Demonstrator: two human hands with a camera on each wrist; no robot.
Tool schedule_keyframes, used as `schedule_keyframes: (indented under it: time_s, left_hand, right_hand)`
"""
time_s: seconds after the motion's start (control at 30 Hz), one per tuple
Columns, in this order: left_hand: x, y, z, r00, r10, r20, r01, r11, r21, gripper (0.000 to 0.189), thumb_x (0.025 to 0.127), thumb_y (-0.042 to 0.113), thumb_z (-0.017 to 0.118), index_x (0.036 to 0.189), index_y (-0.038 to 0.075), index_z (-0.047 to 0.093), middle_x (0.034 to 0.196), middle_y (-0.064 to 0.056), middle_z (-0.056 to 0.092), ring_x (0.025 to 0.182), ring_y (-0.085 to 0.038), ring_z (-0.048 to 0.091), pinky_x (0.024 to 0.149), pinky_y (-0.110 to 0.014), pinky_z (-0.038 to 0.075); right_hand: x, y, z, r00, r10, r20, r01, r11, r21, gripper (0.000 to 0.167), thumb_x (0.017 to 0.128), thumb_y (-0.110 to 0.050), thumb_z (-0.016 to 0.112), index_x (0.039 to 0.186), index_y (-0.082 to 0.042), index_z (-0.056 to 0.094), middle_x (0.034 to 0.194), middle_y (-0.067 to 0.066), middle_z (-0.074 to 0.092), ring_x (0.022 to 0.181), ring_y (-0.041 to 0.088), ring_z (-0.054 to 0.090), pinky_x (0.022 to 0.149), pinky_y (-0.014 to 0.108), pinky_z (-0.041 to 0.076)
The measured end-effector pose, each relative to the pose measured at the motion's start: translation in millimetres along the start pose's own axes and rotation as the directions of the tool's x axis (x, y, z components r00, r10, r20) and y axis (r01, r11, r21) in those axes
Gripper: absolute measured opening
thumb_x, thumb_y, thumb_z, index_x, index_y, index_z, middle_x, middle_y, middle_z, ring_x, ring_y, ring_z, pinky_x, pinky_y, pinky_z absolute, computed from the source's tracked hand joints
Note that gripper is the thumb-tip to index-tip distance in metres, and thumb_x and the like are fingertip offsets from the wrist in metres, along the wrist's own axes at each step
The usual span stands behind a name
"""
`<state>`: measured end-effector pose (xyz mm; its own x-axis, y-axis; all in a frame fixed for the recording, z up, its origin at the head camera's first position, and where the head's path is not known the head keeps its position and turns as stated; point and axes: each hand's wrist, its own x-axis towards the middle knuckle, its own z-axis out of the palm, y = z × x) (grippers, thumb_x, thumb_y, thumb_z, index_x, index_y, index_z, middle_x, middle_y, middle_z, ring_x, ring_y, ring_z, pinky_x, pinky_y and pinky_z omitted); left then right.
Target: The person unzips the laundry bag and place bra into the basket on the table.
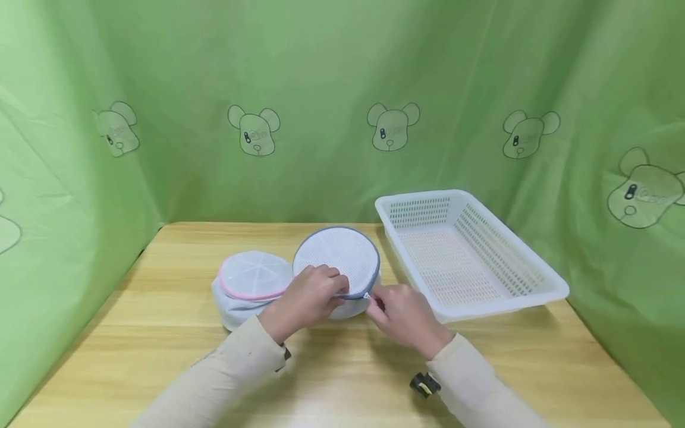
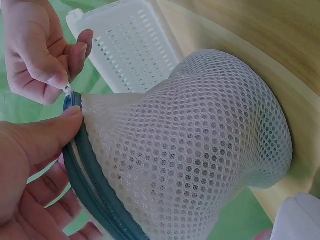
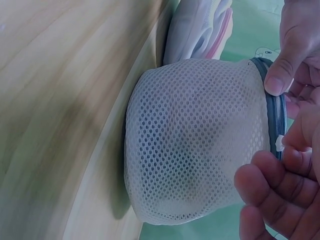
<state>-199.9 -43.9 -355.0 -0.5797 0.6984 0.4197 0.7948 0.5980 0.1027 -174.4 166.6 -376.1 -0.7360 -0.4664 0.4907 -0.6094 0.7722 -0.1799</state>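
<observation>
A round white mesh laundry bag (image 1: 336, 249) with a blue zipper band (image 2: 92, 175) stands on the table. My left hand (image 1: 313, 292) grips the band at its near side, thumb on top and the other fingers beneath. Just right of it, my right hand (image 1: 401, 312) pinches the small white zipper pull (image 3: 279, 143) between thumb and forefinger. In the left wrist view the pull (image 2: 67, 89) sits at the band's end, close to the left thumb. The bag's mesh sides bulge out below the band. Whether anything lies inside is hidden.
A second laundry bag with pink trim (image 1: 255, 274) lies left of the blue-banded one, partly behind my left hand. At the right stands a white slotted plastic basket (image 1: 449, 261). Green cloth with bear faces (image 1: 321, 71) hangs around the wooden table (image 1: 107, 368).
</observation>
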Motion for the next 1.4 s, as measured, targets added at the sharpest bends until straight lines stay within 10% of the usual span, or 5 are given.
schedule_keyframes:
  time_s: [1.4]
  left_hand:
    - [-5.0, -10.0, 1.6, 1.000, -0.013, 0.003, 0.013, 1.000, -0.019, 0.016, 0.076, 0.015, 0.081, 0.083, 0.015, 0.067, 0.080, 0.005, 0.064, 0.073, -0.015, 0.058, 0.059, -0.027, 0.043]
  right_hand:
    - [5.5, -0.3, 4.8, 0.998, 0.050, 0.037, -0.050, 0.999, 0.011, 0.037, 0.083, -0.012, 0.065, 0.057, -0.020, 0.040, 0.051, -0.012, 0.033, 0.045, 0.000, 0.029, 0.038, 0.017, 0.025]
